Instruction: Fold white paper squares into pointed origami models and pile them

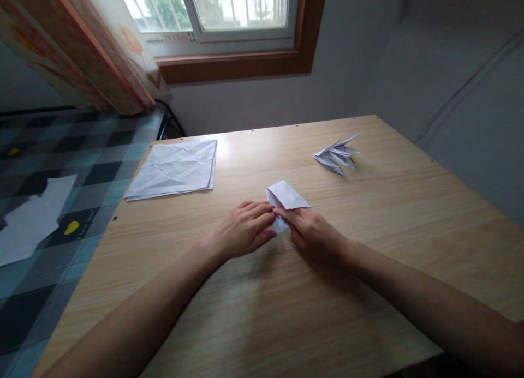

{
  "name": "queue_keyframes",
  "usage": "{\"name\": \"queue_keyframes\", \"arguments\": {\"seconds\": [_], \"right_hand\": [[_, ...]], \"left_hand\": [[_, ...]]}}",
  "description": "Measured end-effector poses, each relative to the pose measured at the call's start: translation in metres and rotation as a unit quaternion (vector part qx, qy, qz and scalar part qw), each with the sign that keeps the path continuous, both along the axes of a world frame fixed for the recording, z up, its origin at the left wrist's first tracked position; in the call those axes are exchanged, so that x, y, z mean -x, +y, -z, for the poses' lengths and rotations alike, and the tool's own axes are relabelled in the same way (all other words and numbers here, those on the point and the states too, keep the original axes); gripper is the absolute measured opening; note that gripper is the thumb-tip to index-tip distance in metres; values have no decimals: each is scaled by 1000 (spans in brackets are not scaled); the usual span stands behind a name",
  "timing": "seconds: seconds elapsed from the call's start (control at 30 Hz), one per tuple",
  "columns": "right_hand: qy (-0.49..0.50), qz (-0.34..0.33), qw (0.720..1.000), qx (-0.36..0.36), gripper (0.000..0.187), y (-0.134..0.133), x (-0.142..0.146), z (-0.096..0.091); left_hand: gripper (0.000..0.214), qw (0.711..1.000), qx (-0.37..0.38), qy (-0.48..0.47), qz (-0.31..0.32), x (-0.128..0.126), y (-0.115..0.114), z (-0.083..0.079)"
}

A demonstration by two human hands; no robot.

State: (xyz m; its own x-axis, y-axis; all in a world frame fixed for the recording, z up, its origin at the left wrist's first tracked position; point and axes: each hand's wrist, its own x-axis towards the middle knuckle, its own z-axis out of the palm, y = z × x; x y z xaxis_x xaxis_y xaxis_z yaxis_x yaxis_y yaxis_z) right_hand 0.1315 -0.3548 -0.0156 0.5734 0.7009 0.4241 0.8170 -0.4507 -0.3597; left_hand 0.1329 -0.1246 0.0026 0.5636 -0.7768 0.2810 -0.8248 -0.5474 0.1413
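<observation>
A small folded sheet of white paper (287, 194) is between my two hands, near the middle of the wooden table. My left hand (249, 228) grips its left edge, fingers together and thumb below. From the other side my right hand (313, 231) holds the same paper, its index finger pressed to the fold and the fingertips partly under a raised flap. The lower corner of the paper pokes out between the hands. What the fingers beneath the paper do is hidden.
A stack of creased white sheets (176, 168) lies at the table's (229, 323) back left. Pointed folded paper pieces (338, 154) sit at the back right. Left of the table, torn white paper (33, 222) rests on a checked cloth (24, 307). A window and curtain (94, 45) are behind.
</observation>
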Motion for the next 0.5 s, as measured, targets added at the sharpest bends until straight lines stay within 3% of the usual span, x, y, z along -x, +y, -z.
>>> {"name": "queue_keyframes", "arguments": {"seconds": [0.1, 0.23, 0.5], "right_hand": [[-47, -14, 999, 17, 50, -3, -2, 0], [-141, -27, 986, 79, 31, -7, -4, -9], [-278, 5, 952, 129, 19, -14, -10, -17]], "left_hand": [[34, 1000, -6, 14, 8, 0, -1, -1], [30, 1000, -17, 20, -9, 1, 0, -1], [24, 1000, 14, 22, 8, 0, 1, 0]]}}
